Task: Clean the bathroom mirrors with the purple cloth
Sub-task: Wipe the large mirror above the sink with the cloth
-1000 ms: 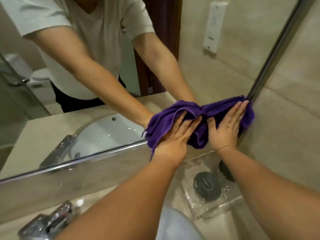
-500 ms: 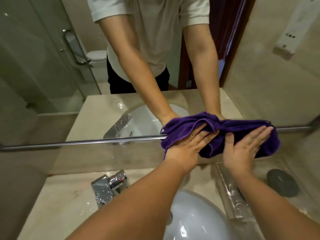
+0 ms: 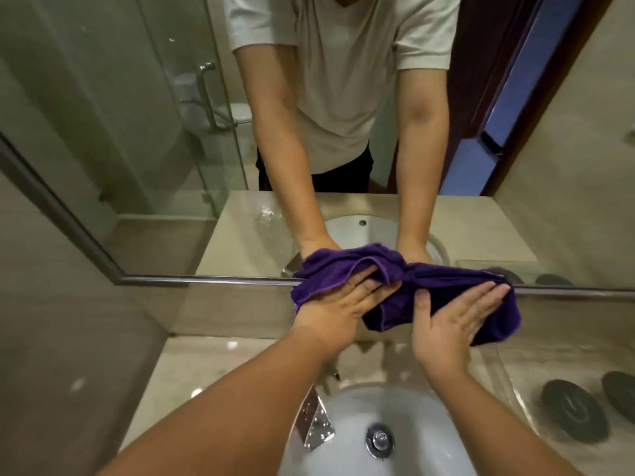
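Both hands lie flat with fingers straight, pinching nothing: my left hand [image 3: 338,305] and right hand [image 3: 446,324] press the bunched purple microfibre cloth [image 3: 429,274] against the wall. My left fingertips slip under a fold of it.

The cloth lies across the thin metal strip [image 3: 206,280] along the bottom of the large wall mirror [image 3: 103,132]. Its upper part is on the glass and its lower part on the beige panel beneath. Its long axis runs left to right along that edge, with one hand on each half.

Nearly all the glass lies above the cloth and out to its left, so I judge the next stroke goes up or leftward. My left hand is the nearer one for that.

I count one cloth, two hands and one mirror in view. Near me are one white oval basin [image 3: 429,424], one chrome tap [image 3: 314,424] and two dark round discs [image 3: 574,410] on the right of the counter.
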A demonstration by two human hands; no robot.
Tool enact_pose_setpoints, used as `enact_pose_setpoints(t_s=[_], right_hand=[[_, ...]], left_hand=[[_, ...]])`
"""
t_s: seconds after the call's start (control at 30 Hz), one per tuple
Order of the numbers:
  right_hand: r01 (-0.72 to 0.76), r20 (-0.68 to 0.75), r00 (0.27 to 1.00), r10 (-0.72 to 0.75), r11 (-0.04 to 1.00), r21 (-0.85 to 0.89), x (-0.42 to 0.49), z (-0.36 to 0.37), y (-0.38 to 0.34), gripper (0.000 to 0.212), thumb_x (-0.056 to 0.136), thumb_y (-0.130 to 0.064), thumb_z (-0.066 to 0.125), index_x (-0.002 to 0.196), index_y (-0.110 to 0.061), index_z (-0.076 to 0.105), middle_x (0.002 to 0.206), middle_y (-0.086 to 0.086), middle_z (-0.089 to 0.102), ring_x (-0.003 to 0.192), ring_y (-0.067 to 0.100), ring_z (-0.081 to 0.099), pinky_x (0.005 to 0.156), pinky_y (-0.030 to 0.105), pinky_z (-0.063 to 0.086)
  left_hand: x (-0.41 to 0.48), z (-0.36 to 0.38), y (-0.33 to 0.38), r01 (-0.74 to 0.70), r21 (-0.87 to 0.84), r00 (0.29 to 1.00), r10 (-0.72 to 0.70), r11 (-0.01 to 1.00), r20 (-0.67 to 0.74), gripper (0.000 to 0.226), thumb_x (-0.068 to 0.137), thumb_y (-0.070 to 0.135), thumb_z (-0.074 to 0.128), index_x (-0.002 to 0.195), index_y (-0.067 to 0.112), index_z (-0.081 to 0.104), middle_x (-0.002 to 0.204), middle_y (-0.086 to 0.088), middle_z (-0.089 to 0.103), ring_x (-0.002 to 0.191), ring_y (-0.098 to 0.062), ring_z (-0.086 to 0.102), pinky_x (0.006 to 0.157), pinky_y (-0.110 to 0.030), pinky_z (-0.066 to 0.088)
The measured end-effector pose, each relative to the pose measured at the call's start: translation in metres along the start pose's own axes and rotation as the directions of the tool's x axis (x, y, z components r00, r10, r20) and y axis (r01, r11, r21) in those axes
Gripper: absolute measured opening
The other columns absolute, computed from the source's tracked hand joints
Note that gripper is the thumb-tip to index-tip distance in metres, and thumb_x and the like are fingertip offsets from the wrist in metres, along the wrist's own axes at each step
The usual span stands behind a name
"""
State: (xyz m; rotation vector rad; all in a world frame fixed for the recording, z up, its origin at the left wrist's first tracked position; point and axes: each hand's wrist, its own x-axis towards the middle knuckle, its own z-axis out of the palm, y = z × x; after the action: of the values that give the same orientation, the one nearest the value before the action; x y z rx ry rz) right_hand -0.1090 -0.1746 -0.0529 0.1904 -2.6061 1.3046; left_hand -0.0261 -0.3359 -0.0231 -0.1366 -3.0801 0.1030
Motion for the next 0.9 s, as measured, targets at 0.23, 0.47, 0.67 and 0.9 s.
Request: enact_pose_setpoints(t_s=[0.23,0.47,0.67,0.9], right_hand=[[-0.033,0.077,0.996,0.032,0.999,0.009,-0.052,0.054,-0.063,0.104,0.091,-0.055,0.040,0.152,0.004,-0.019,0.159,0.025,-0.028,0.151,0.040,-0.017,0.124,0.048,-0.003],[-0.069,0.235,0.970,0.057,0.997,0.046,-0.117,0.113,-0.144,0.105,0.097,-0.052,0.046,0.149,-0.006,-0.032,0.155,0.014,-0.043,0.149,0.034,-0.025,0.124,0.048,-0.002],[-0.135,0.471,0.880,0.060,0.983,0.127,-0.171,0.149,-0.230,0.115,0.095,-0.052,0.056,0.146,-0.005,-0.036,0.141,0.005,-0.059,0.146,0.031,-0.033,0.124,0.045,-0.007],[-0.071,0.414,0.910,-0.012,0.980,0.186,-0.177,0.136,-0.262,0.106,0.096,-0.042,0.057,0.153,-0.006,-0.025,0.153,0.009,-0.047,0.150,0.022,-0.027,0.122,0.034,-0.013]], left_hand=[[-0.064,0.009,-0.072,0.045,-0.001,0.999,-0.045,0.999,-0.015,0.099,0.096,0.015,0.036,0.126,0.042,-0.055,0.136,0.016,-0.054,0.120,-0.004,-0.060,0.122,-0.043,-0.003],[-0.148,0.005,-0.138,0.304,0.009,0.948,-0.301,0.953,-0.102,0.084,0.078,0.022,0.035,0.157,0.039,0.013,0.154,0.006,0.044,0.147,-0.020,0.030,0.093,-0.034,0.050],[-0.191,0.005,-0.176,0.615,-0.164,0.756,-0.636,0.771,-0.155,0.081,0.079,0.020,0.056,0.151,0.028,0.019,0.149,-0.012,0.049,0.134,-0.044,0.046,0.095,-0.051,0.049],[-0.181,-0.008,-0.161,0.735,-0.359,0.576,-0.809,0.576,-0.121,0.099,0.099,0.051,0.038,0.131,0.030,-0.054,0.165,-0.008,-0.017,0.153,-0.030,-0.005,0.122,-0.044,0.009]])
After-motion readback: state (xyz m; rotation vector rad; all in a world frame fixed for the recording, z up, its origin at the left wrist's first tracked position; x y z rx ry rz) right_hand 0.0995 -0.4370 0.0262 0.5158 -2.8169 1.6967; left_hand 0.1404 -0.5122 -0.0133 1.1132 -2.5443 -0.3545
